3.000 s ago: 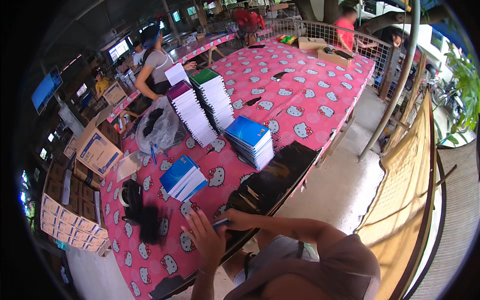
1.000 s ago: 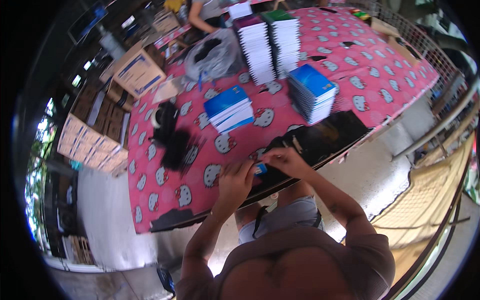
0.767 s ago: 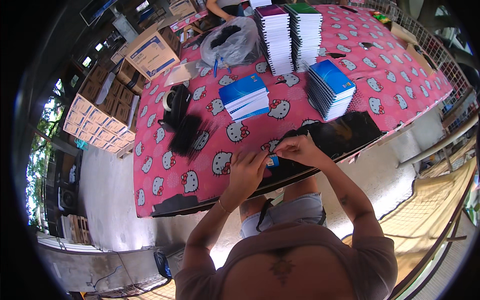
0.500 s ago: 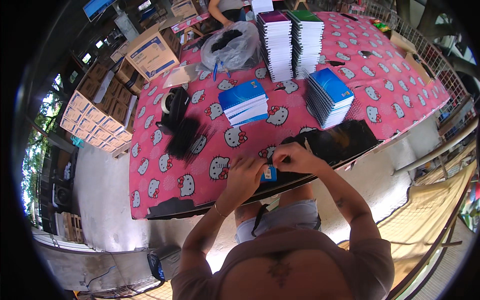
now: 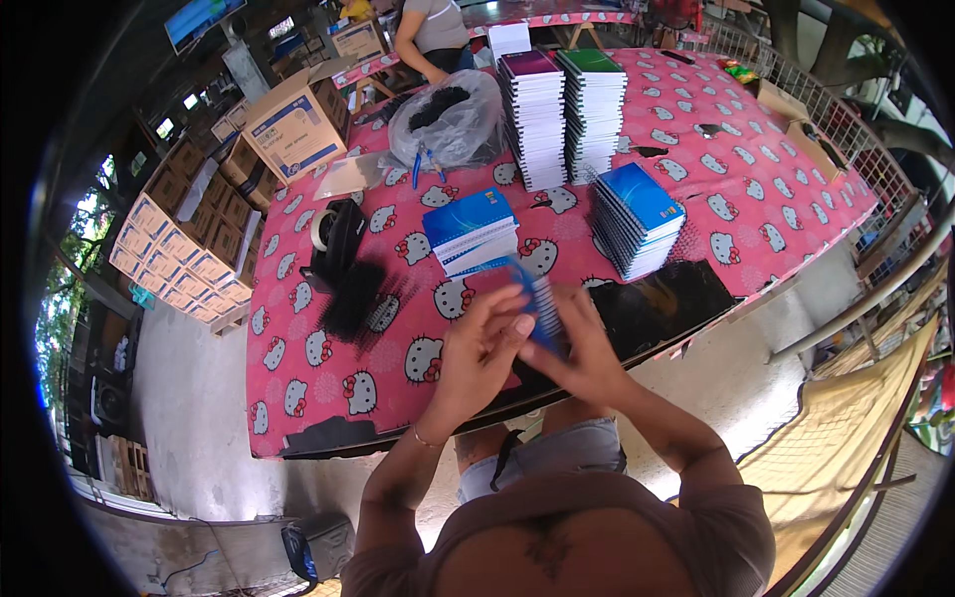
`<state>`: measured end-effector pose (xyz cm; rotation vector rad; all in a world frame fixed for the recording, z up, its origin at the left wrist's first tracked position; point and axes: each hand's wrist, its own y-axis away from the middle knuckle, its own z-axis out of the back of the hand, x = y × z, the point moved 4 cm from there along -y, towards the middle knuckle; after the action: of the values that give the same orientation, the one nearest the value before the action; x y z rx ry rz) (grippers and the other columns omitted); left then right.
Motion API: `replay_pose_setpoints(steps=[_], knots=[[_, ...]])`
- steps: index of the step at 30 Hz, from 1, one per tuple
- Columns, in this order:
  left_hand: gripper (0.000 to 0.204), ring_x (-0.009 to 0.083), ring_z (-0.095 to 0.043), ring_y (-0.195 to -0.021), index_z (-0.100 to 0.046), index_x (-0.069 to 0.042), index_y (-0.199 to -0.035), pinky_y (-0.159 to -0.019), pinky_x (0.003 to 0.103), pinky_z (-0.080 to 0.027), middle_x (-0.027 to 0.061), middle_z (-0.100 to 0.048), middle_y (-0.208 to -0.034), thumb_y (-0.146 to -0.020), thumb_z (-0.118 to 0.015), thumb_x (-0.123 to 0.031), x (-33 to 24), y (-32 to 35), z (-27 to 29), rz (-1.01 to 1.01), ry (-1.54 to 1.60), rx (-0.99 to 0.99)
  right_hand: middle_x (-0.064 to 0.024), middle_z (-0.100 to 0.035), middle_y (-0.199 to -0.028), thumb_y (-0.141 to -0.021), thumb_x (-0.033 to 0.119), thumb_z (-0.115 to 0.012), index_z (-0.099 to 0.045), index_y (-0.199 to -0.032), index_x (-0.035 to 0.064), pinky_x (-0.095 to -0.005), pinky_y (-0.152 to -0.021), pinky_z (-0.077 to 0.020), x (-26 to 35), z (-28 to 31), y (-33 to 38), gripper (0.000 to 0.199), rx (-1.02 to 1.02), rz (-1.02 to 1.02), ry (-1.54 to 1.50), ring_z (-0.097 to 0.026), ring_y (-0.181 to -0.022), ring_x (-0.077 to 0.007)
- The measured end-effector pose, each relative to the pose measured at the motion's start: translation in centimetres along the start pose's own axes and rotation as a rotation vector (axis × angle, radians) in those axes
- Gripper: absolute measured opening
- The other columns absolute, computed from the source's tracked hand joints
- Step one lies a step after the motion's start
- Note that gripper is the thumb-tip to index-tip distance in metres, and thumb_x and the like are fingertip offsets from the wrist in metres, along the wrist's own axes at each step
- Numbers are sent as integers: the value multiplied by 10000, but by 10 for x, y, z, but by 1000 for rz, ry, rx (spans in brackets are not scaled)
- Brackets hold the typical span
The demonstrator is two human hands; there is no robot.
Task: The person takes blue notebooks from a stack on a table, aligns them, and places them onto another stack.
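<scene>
Above the near edge of the table, a small blue spiral-bound notebook (image 5: pixel 538 301) is tilted up between my hands, a little blurred. My right hand (image 5: pixel 580 343) grips it along its right and lower side. My left hand (image 5: pixel 481 350) has curled fingers and a thumb at its left edge. Just beyond lies a stack of blue-covered books (image 5: pixel 470 227) with white page edges, without black coils showing. To the right stands a pile of blue notebooks with black spiral binding (image 5: pixel 637 221). Loose black spiral coils (image 5: pixel 360 300) lie on the left.
A black tape dispenser (image 5: pixel 341 237), blue-handled pliers (image 5: pixel 418 167) and a clear bag of black coils (image 5: pixel 448 119) sit on the pink patterned table (image 5: pixel 288 343). Tall notebook stacks (image 5: pixel 534 124) stand behind. Cartons (image 5: pixel 293 124) are at the left; a person (image 5: pixel 433 40) works beyond.
The notebook, low at the table edge before, is now raised and tilted up between my hands. My right hand has moved from a pinch beside it to a grip on its side.
</scene>
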<state>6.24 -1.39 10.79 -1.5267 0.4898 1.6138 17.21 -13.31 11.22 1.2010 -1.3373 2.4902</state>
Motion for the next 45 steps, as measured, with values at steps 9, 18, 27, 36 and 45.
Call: replay_pose_setpoints(steps=[9,18,27,36,45], knots=[[251,234,-639,-1133,-666,-20,-1186,-925,328,-551,156,-618,-1266,-936,-653,-35,1,-1,18,-273,-247,7,-109,-673,-1052,-885,166,-756,-473,-1434,-1,-325,-825,-536,-158,169,-119,640,-45,-513,-262,-647,-934,-181],[237,317,-671,-974,-681,-19,-1126,-741,360,-553,179,-661,-1129,-897,-692,-80,34,-23,50,-294,-425,-109,-152,-703,-1019,-848,304,-776,-658,-1256,24,-358,-844,-516,-218,180,-112,509,131,-446,473,-655,-948,-224],[244,332,-666,-943,-679,21,-1077,-824,427,-551,172,-677,-1099,-859,-670,-90,70,-110,66,-617,-1098,-95,-103,-565,-677,-975,137,-621,-555,-793,-20,-319,-625,-450,-86,141,-81,249,-402,-169,415,-574,-639,-181],[320,287,-622,-856,-654,-28,-1103,-792,423,-490,97,-658,-965,-784,-640,-50,26,-63,41,-729,-1108,-144,-142,-599,-1197,-786,125,-820,-538,-1324,59,-383,-986,-455,-81,26,-7,611,-103,-2,61,-584,-1129,-302],[453,353,-516,-1214,-491,-27,-1405,-1011,467,-407,228,-497,-1351,-990,-571,-187,114,27,17,-290,-615,-212,-77,-684,-1091,-856,29,-713,-605,-1270,56,-279,-848,-497,-134,-74,48,429,261,-341,-426,-635,-951,-143]])
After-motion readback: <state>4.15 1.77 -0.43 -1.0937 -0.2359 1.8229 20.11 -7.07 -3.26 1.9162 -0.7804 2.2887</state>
